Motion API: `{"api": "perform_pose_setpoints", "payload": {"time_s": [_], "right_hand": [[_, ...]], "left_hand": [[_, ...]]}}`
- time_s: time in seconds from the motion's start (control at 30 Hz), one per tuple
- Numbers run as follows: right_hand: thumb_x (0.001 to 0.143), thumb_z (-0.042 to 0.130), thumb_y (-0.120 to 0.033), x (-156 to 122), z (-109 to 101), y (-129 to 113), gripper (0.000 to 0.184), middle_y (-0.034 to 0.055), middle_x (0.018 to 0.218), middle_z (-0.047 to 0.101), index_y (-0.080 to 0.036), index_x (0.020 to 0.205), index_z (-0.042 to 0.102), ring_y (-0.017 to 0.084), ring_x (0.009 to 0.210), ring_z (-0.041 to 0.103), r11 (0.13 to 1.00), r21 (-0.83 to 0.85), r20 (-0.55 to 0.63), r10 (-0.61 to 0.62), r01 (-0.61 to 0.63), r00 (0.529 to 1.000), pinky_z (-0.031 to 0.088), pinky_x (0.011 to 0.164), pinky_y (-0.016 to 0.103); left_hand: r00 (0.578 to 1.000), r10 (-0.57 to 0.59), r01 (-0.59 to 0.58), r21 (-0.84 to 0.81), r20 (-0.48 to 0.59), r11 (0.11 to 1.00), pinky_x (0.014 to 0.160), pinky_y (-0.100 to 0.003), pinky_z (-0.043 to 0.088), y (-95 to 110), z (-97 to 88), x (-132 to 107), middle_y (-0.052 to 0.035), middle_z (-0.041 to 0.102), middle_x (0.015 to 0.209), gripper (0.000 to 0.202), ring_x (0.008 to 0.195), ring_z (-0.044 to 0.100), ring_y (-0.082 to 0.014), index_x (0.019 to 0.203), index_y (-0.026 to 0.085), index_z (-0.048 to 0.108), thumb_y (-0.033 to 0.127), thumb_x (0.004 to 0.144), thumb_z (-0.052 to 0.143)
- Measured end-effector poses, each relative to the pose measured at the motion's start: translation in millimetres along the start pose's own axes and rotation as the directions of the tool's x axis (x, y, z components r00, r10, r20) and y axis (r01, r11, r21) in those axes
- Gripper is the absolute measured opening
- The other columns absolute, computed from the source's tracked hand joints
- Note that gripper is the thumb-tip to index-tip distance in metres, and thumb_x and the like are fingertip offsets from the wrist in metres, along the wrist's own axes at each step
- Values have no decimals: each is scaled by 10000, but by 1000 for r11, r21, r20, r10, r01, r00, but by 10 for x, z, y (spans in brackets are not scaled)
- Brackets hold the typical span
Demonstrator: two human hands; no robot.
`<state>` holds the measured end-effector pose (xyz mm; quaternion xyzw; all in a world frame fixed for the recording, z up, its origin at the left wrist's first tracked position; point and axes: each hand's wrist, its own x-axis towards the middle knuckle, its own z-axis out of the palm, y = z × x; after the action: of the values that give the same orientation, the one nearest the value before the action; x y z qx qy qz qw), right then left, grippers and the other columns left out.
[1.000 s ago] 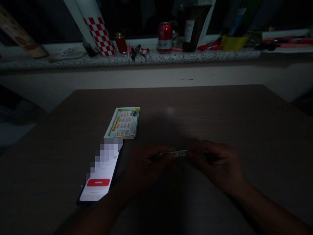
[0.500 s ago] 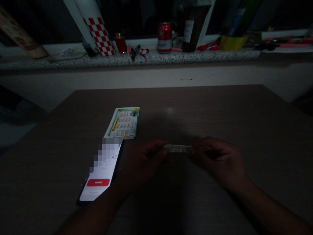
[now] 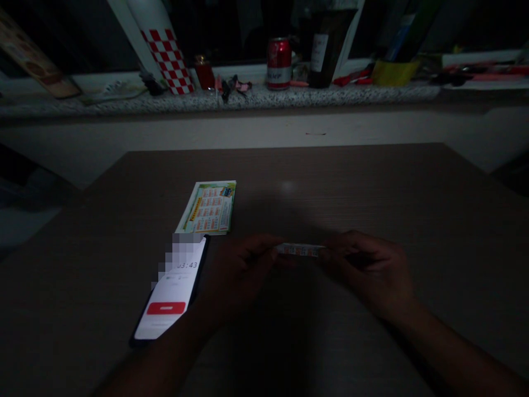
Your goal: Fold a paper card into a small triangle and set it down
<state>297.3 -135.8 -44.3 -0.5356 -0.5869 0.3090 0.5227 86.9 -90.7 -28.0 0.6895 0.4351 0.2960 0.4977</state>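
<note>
While the phone (image 3: 173,292) lies lit on the desk (image 3: 372,187), printed strip (image 3: 300,250): right of the phone.
Step in hand: perhaps pressing a fold; the next move calls for even finger pressure.
Left hand (image 3: 242,270): nearer the phone, clamped on the strip's left end.
Right hand (image 3: 374,264): farther from the phone, clamped on the opposite end, forearm (image 3: 458,336) slanting inward.

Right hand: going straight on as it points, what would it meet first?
Along the printed paper strip it grips, the right hand would likely meet the left hand first; depth is unclear.
</note>
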Motion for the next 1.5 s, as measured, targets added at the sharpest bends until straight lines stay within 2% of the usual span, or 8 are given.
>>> {"api": "perform_pose_setpoints", "payload": {"time_s": [0.37,0.5,0.67,0.77,0.93,1.1,1.37,1.5], "right_hand": [[774,704,-199,-3,-12,27,17,-17,614,687,-201,786,693,105,512,631,997,-40,-24,-63,62,998,477,446,187],[781,697,-186,1,-27,40,28,-11,649,703,-204,802,691,115,536,649,986,-98,-15,-136,134,991,505,479,204],[785,677,-122,2,-33,49,112,-3,737,741,-214,847,688,142,620,695,927,-195,87,-308,320,947,551,559,232],[786,664,-97,16,-23,46,162,13,787,736,-210,902,672,157,690,699,895,-188,141,-384,405,913,557,599,255],[753,670,-81,28,-7,23,278,88,954,690,-176,1012,631,215,883,655,851,-173,186,-467,496,865,550,755,374],[708,632,-36,7,24,21,237,48,779,631,-182,892,604,195,738,606,814,-144,197,-534,562,823,510,649,361],[673,620,-57,-30,55,20,188,16,700,578,-194,778,547,162,663,558,813,-160,229,-522,561,822,454,616,323],[659,616,-49,-35,58,0,213,10,698,573,-200,793,547,159,658,557,822,-145,210,-519,551,829,450,599,309]], "left_hand": [[996,91,-90,66,-23,994,705,-236,543,-27,15,14,46,758,832,172,786,714,-132,1031,260,681,244,924,548],[977,204,-183,246,-63,952,690,-271,556,-55,10,8,12,749,967,205,855,705,-168,1067,264,679,247,886,584],[899,435,-374,417,-58,829,836,-306,524,-59,24,-3,-35,714,1052,210,964,667,-183,1052,198,654,216,844,636],[846,533,-476,440,-7,761,764,-245,503,-60,25,3,-24,683,933,80,866,645,-137,927,169,639,150,855,611],[822,562,-527,500,95,687,749,-251,471,-65,27,-18,-31,625,910,68,847,585,-132,925,150,611,122,875,575],[784,598,-584,520,165,623,766,-296,464,-45,108,-65,-47,611,911,70,844,557,-154,929,142,585,108,879,551],[748,630,-644,459,209,612,787,-318,463,-55,211,-84,-49,613,901,90,846,550,-159,949,146,563,97,875,548],[749,624,-649,439,224,621,818,-331,470,-76,211,-89,-53,624,918,110,870,561,-164,976,153,568,103,881,543]]}}
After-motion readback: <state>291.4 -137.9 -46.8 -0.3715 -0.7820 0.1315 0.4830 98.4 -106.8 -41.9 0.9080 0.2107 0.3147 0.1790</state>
